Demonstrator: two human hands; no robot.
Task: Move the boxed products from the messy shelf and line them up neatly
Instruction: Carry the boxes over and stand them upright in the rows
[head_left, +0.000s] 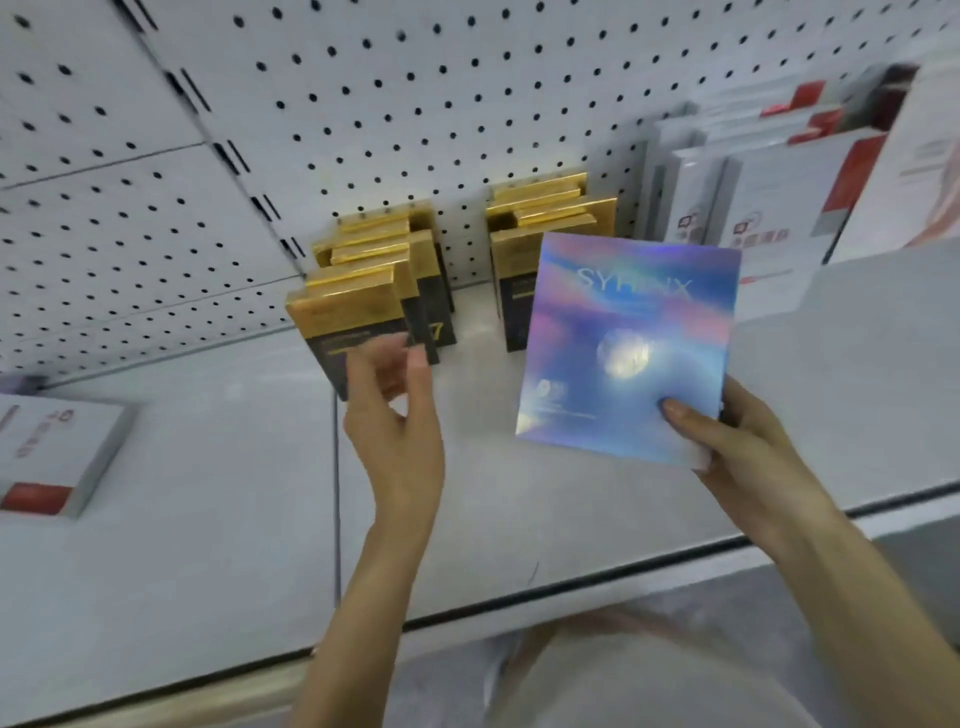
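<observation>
My right hand (727, 436) grips the lower right corner of a flat holographic blue-purple box (623, 343), held upright above the white shelf (519, 519). My left hand (395, 410) reaches up with loosely spread fingers just in front of the nearest gold-and-black box (343, 322); whether it touches the box is unclear. Behind that box stands an uneven row of more gold-and-black boxes (384, 249). A second row of gold-and-black boxes (545, 218) stands to the right, partly hidden by the holographic box.
White-and-red boxes (769, 208) stand packed at the right of the shelf. One white-and-red box (57, 457) lies flat at the left. A pegboard wall (415, 104) backs the shelf. The shelf's front edge (571, 582) runs below my forearms.
</observation>
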